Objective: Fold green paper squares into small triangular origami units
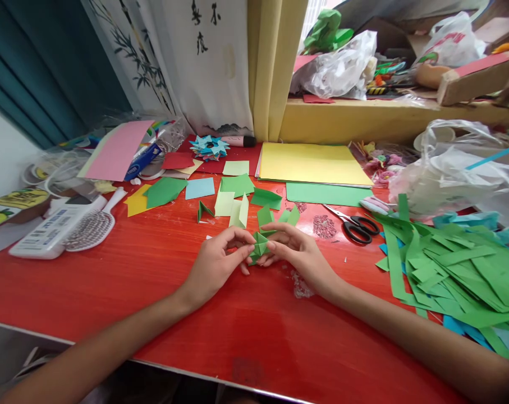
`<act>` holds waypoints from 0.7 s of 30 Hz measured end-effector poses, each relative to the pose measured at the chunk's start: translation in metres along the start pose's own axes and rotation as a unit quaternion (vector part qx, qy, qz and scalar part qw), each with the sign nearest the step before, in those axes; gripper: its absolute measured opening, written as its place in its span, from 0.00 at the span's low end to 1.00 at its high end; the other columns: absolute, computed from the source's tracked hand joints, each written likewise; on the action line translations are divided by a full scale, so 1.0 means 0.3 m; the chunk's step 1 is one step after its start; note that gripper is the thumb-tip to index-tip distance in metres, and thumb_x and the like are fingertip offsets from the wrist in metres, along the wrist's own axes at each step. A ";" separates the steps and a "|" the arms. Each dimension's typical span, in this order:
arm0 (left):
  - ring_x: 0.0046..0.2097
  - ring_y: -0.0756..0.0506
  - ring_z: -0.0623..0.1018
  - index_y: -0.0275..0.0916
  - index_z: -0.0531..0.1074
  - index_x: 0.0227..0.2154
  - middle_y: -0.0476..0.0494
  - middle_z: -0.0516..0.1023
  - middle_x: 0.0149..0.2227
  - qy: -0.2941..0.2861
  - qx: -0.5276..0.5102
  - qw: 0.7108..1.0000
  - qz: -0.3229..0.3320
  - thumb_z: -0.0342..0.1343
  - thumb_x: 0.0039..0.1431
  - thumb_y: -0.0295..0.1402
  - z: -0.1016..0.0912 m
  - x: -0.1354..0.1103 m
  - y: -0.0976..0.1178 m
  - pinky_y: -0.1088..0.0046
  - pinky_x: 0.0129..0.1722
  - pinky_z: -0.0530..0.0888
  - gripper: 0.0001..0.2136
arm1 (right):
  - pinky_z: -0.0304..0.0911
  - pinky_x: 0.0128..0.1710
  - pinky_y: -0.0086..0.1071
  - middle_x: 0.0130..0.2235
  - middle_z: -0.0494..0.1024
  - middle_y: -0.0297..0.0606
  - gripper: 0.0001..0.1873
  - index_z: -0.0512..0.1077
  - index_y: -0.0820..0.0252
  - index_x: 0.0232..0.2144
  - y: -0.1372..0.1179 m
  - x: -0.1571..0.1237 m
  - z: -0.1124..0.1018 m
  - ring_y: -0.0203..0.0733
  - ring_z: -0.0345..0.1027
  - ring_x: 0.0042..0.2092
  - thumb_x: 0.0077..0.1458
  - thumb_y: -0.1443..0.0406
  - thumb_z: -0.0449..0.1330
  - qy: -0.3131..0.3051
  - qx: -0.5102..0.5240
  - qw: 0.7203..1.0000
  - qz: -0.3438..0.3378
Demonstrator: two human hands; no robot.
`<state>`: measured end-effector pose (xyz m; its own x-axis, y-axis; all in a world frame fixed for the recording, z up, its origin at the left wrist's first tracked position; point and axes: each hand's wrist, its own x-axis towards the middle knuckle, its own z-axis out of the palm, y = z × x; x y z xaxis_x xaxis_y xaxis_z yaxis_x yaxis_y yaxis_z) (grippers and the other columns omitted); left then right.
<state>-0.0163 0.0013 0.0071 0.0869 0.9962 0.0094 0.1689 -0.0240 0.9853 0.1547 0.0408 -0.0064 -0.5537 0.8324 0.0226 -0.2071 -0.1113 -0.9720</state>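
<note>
In the head view, the left grip (215, 255) and right grip (299, 249) pinch a green folded paper (260, 245) between them, apparently mid-shaping, the next move likely calling for aligned creases, with a pale folded piece (238, 213) just beyond the left grip and scissors (347, 221) right of the right grip on the tabletop (237, 322).

A room in a home, its table turned over to paper craft. Homely signs are a dark teal fabric curtain (47, 62), a white cloth hanging (224, 78) printed with black bamboo and brush-style characters, and a white oval hairbrush (92, 231) lying on the glossy red table (153, 286). Craft shows in the black-handled metal scissors (357, 229), a flat stack of yellow-topped paper sheets (313, 163) and a loose heap of green paper strips (460, 269).
</note>
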 end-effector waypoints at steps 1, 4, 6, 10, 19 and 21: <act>0.28 0.52 0.74 0.38 0.67 0.32 0.50 0.70 0.29 0.001 0.006 1.000 0.002 0.54 0.55 0.34 0.001 -0.002 0.001 0.78 0.24 0.75 0.05 | 0.70 0.31 0.30 0.28 0.75 0.34 0.10 0.67 0.61 0.39 0.001 0.002 0.000 0.37 0.73 0.29 0.53 0.64 0.58 -0.004 0.000 1.000 0.019; 0.29 0.52 0.74 0.39 0.67 0.34 0.50 0.70 0.30 0.002 0.007 1.000 0.001 0.53 0.55 0.34 0.006 -0.005 0.003 0.78 0.25 0.75 0.06 | 0.70 0.28 0.30 0.24 0.75 0.35 0.10 0.69 0.64 0.32 0.003 0.007 -0.002 0.38 0.73 0.27 0.54 0.61 0.57 -0.023 -0.007 0.998 0.051; 0.29 0.52 0.74 0.39 0.67 0.34 0.50 0.71 0.30 0.000 -0.003 1.000 -0.005 0.54 0.55 0.34 0.007 -0.003 0.002 0.78 0.24 0.75 0.06 | 0.69 0.28 0.30 0.23 0.75 0.36 0.10 0.69 0.64 0.31 0.005 0.007 -0.005 0.38 0.73 0.26 0.54 0.61 0.57 -0.026 -0.005 0.999 0.048; 0.29 0.51 0.75 0.39 0.66 0.36 0.50 0.72 0.31 -0.008 -0.023 1.000 -0.012 0.54 0.55 0.34 0.008 0.004 0.002 0.77 0.25 0.76 0.07 | 0.69 0.28 0.30 0.23 0.76 0.35 0.09 0.69 0.64 0.30 0.008 0.005 -0.007 0.38 0.73 0.26 0.54 0.62 0.58 -0.019 0.000 0.999 0.039; 0.28 0.50 0.77 0.37 0.67 0.35 0.50 0.73 0.27 0.011 -0.023 0.999 -0.023 0.53 0.55 0.34 0.005 0.005 0.001 0.75 0.28 0.76 0.08 | 0.69 0.28 0.29 0.24 0.76 0.36 0.08 0.69 0.64 0.28 0.002 0.006 -0.004 0.37 0.73 0.26 0.54 0.63 0.57 -0.040 -0.016 0.998 0.054; 0.28 0.50 0.77 0.36 0.68 0.35 0.50 0.73 0.27 0.013 -0.023 0.999 -0.026 0.53 0.55 0.35 0.005 0.003 0.002 0.75 0.29 0.76 0.08 | 0.69 0.28 0.28 0.24 0.76 0.37 0.08 0.69 0.64 0.28 0.000 0.007 -0.004 0.37 0.73 0.26 0.54 0.63 0.57 -0.044 -0.022 0.997 0.053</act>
<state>-0.0145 0.0021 0.0076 0.0543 0.9978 -0.0375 0.1262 0.0304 0.9915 0.1545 0.0431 -0.0067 -0.6393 0.7664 -0.0622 -0.1084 -0.1699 -0.9795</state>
